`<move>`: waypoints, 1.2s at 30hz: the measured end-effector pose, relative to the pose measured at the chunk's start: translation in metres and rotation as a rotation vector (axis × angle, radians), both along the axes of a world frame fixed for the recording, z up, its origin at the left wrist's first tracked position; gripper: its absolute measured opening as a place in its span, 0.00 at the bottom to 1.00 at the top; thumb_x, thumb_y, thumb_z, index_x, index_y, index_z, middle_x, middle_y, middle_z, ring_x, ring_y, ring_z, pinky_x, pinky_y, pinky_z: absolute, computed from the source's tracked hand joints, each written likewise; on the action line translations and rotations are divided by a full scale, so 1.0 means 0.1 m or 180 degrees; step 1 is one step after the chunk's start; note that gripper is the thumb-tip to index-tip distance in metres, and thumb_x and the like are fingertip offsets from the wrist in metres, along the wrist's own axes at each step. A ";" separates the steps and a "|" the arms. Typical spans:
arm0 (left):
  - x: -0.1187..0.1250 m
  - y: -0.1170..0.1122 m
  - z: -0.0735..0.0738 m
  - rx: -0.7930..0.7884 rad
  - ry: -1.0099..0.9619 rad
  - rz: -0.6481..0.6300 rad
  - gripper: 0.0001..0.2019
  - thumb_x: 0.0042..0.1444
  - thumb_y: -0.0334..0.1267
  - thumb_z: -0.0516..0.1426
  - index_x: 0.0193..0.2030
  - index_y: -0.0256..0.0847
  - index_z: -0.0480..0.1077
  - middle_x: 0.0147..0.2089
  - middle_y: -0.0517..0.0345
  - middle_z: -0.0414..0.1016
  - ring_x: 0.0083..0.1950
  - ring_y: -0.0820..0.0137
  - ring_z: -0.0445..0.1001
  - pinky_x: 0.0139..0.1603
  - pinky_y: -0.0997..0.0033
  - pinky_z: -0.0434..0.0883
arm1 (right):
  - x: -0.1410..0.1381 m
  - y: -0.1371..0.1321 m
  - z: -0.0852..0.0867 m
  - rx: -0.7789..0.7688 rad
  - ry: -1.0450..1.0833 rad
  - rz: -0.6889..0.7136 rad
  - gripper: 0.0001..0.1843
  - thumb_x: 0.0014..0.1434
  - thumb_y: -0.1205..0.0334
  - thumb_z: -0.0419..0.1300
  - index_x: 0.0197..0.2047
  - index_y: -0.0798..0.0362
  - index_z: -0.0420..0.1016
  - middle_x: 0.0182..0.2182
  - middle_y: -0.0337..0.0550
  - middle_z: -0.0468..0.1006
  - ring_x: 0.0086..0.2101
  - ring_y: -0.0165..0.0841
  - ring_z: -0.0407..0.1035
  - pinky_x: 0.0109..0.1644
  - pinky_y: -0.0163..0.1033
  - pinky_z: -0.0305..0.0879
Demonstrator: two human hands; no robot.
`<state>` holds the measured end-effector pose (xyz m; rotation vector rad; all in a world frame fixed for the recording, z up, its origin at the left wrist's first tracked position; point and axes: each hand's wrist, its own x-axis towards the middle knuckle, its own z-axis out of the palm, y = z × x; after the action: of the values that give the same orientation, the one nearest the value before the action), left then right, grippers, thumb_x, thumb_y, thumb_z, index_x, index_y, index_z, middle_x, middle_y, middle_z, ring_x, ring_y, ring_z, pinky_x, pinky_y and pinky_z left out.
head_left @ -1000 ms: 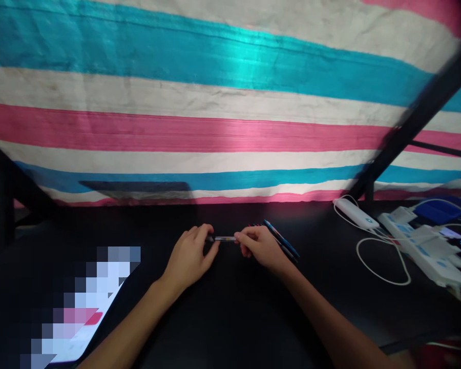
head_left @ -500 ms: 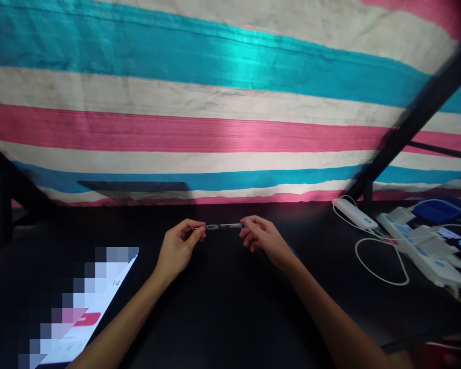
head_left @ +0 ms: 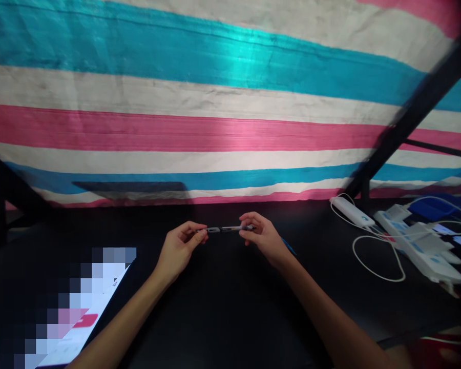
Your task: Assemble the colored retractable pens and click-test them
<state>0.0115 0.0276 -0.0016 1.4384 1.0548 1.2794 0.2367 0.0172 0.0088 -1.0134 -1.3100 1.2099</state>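
A slim pen [head_left: 228, 229] with a dark clip part and a clear barrel is held level above the black table. My left hand [head_left: 180, 248] is closed, its thumb and fingertips pinching the clip end. At the other end, my right hand [head_left: 264, 238] grips the dark tip section between thumb and fingers. Parts of both pen ends are covered by the fingers. Behind my right wrist lies a thin blue item [head_left: 290, 247], mostly hidden.
To the left a lit screen [head_left: 88, 320] is partly pixelated. On the right are a white power strip [head_left: 418, 246], a white device [head_left: 352, 211], looping cables and a blue tray-like object [head_left: 434, 206]. Striped sheeting [head_left: 230, 136] and dark frame bars stand behind the table [head_left: 218, 302].
My right thumb and fingers have shifted around the pen's tip end, and its dark tip now shows between them. The left hand keeps its pinch. The view has moved slightly.
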 end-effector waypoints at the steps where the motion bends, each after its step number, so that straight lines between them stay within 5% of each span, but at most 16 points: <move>1: 0.00 0.00 0.00 -0.0004 -0.0003 -0.0010 0.09 0.50 0.38 0.63 0.37 0.37 0.74 0.28 0.59 0.75 0.31 0.73 0.72 0.35 0.74 0.68 | 0.00 0.00 0.00 0.0012 0.0073 0.0008 0.20 0.45 0.60 0.68 0.43 0.50 0.70 0.35 0.39 0.70 0.31 0.29 0.66 0.28 0.32 0.64; 7: -0.01 0.01 -0.01 0.0047 0.0120 -0.0003 0.09 0.51 0.39 0.62 0.37 0.37 0.73 0.29 0.59 0.75 0.31 0.72 0.72 0.35 0.72 0.69 | 0.00 0.00 0.01 -0.0361 0.0069 0.0001 0.15 0.51 0.55 0.64 0.40 0.52 0.69 0.27 0.37 0.68 0.27 0.28 0.64 0.24 0.31 0.60; 11: 0.00 0.01 -0.02 0.0078 0.0126 0.0012 0.10 0.51 0.40 0.62 0.37 0.37 0.73 0.28 0.59 0.74 0.31 0.71 0.73 0.35 0.71 0.69 | 0.00 0.00 0.01 -0.0249 0.0349 0.0046 0.27 0.43 0.61 0.69 0.47 0.48 0.67 0.36 0.39 0.69 0.31 0.28 0.66 0.28 0.31 0.64; 15: 0.01 0.00 -0.02 0.0080 0.0113 -0.0014 0.09 0.51 0.39 0.62 0.37 0.38 0.73 0.28 0.59 0.75 0.31 0.72 0.73 0.35 0.72 0.69 | -0.01 -0.01 0.01 -0.0421 0.0147 0.0062 0.17 0.50 0.56 0.64 0.42 0.51 0.68 0.28 0.37 0.68 0.27 0.28 0.65 0.25 0.31 0.61; 19: 0.01 0.00 0.00 0.0083 0.0096 0.0004 0.09 0.51 0.39 0.62 0.37 0.37 0.73 0.28 0.59 0.74 0.31 0.72 0.72 0.35 0.72 0.69 | -0.02 -0.02 0.01 -0.0237 0.0328 0.0101 0.24 0.44 0.62 0.68 0.45 0.49 0.67 0.35 0.38 0.69 0.29 0.27 0.65 0.27 0.31 0.63; 23: 0.01 -0.01 0.00 0.0046 0.0061 -0.0020 0.09 0.51 0.39 0.62 0.37 0.37 0.73 0.29 0.59 0.74 0.31 0.72 0.72 0.36 0.72 0.69 | -0.01 -0.01 -0.01 -0.0391 0.0166 0.0096 0.16 0.51 0.56 0.64 0.42 0.51 0.68 0.30 0.37 0.69 0.26 0.26 0.64 0.23 0.30 0.58; 36: -0.04 0.04 -0.01 -0.0017 -0.0240 0.0030 0.09 0.52 0.39 0.62 0.38 0.37 0.73 0.29 0.60 0.74 0.32 0.75 0.70 0.36 0.76 0.66 | 0.04 0.05 0.03 0.0015 0.0858 -0.0164 0.23 0.41 0.70 0.69 0.42 0.51 0.68 0.30 0.35 0.72 0.24 0.24 0.65 0.28 0.32 0.62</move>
<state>0.0074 0.0313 -0.0030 1.3719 1.0152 1.3263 0.2411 0.0219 0.0116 -0.8423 -1.0695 1.2553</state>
